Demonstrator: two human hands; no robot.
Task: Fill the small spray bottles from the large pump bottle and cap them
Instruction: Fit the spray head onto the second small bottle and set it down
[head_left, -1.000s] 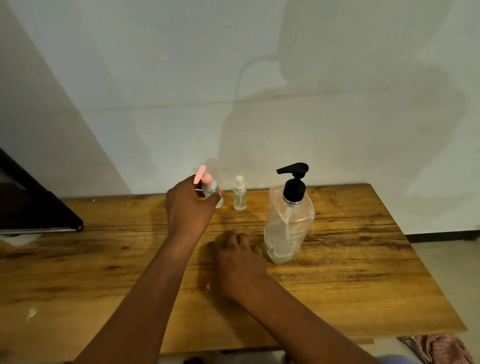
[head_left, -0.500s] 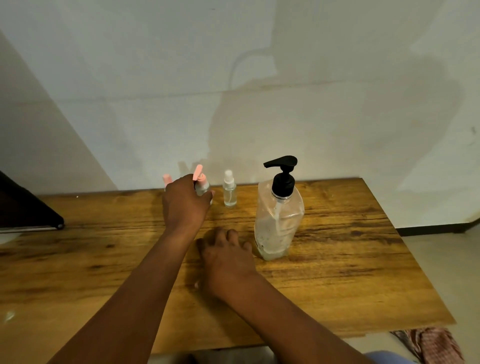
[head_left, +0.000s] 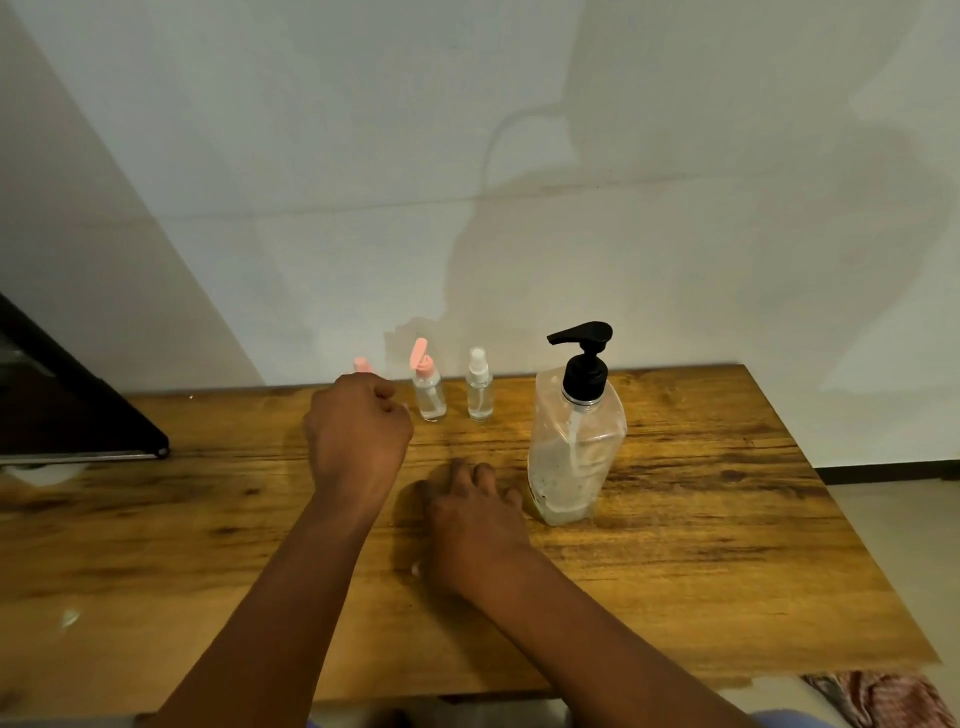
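The left hand (head_left: 358, 441) hangs above the wooden table (head_left: 701, 545) with its fingers curled in. It hides most of a small bottle with a pink top (head_left: 362, 365), which peeks out at 12 o'clock from the knuckles. The picture does not show if the fingers hold that bottle or only sit in front of it.

The right hand (head_left: 470, 512) rests on the table with its fingers bent down on the wood. It holds nothing that can be seen.

The step looks like one between bottles. The pink flip-cap bottle (head_left: 429, 389) stands by itself with its lid tipped open, just past the left hand at about 2 o'clock from it, not touched. The little white spray bottle (head_left: 479, 387) stands just beside it, at 3 o'clock from the pink one, with its top on. Both look like they have clear stuff inside, but how much is hard to tell.

The big pump bottle (head_left: 574, 441) with the black pump stands at 2 o'clock from the right hand, just beside the fingers. It is partly full.

The next move probably needs the left hand to pick up the hidden bottle and bring it under the black spout, while the right hand goes up to press the pump. The open pink lid also needs snapping shut. The small bottles are light and could tip over.
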